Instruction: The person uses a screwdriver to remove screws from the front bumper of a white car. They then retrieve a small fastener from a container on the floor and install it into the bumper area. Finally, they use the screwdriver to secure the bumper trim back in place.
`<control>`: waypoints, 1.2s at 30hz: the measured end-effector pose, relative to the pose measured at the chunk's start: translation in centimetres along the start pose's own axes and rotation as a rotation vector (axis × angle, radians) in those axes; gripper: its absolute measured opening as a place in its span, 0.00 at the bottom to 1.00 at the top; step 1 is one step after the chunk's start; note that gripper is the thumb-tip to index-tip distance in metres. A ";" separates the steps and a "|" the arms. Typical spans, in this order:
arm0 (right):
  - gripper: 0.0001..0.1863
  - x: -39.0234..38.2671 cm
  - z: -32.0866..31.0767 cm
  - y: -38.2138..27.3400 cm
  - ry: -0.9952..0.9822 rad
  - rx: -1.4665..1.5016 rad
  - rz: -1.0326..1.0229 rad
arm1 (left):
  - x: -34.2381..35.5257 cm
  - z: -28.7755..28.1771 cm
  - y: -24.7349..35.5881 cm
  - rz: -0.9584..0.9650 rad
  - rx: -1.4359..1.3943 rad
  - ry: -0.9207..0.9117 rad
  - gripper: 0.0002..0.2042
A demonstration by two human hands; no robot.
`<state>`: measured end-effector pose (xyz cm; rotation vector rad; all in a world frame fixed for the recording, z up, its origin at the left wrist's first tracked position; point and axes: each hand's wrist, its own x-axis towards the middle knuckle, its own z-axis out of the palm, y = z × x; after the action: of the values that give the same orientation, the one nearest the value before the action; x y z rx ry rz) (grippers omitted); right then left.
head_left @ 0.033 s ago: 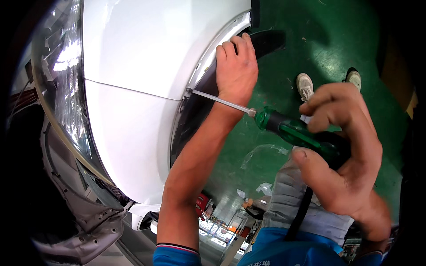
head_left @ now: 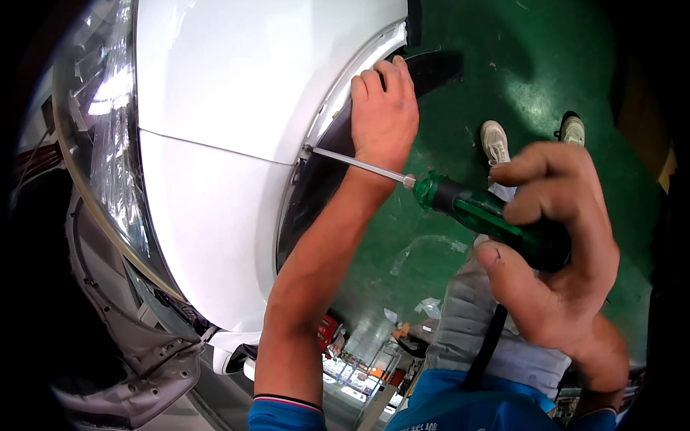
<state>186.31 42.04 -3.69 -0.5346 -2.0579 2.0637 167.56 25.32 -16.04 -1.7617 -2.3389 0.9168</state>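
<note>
In my right hand (head_left: 560, 244) is a screwdriver (head_left: 481, 213) with a green and black handle. The handle's end sits against the palm, fingers curled loosely round it and the thumb below. Its steel shaft passes over my left wrist, and the tip meets a small fastener (head_left: 307, 148) at the wheel arch lip, near a panel seam. My left hand (head_left: 386, 118) lies on the wheel arch edge (head_left: 338, 97) of a white car body (head_left: 223, 93), its fingers bent over the rim. The fingertips are partly hidden there. Dark arch liner (head_left: 316, 190) shows beside that wrist.
A headlamp (head_left: 111, 144) under clear film lies left of the white panel. A grey metal part (head_left: 144, 373) with holes is at the lower left. Scraps of clear plastic (head_left: 429, 307) lie on the green floor (head_left: 402, 251). My shoes (head_left: 494, 141) stand at the right.
The fingers and thumb of my right hand have shifted slightly round the screwdriver handle. My left hand and the screwdriver's tip stay in nearly the same place.
</note>
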 end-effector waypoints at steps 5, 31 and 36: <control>0.14 -1.9 1.1 0.4 0.081 0.056 -0.069 | 0.2 0.4 0.1 -0.018 -0.017 0.019 0.26; 0.27 -1.9 -0.3 -0.7 -0.066 -0.132 0.025 | 0.2 0.4 0.1 -0.016 0.003 -0.028 0.28; 0.23 -1.8 -0.3 -0.6 -0.088 -0.146 0.011 | 0.5 0.3 0.0 -0.012 0.014 -0.028 0.28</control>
<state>188.00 41.70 -2.83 -0.4864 -2.2738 1.9867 167.29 25.67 -16.44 -1.7398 -2.3511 0.9599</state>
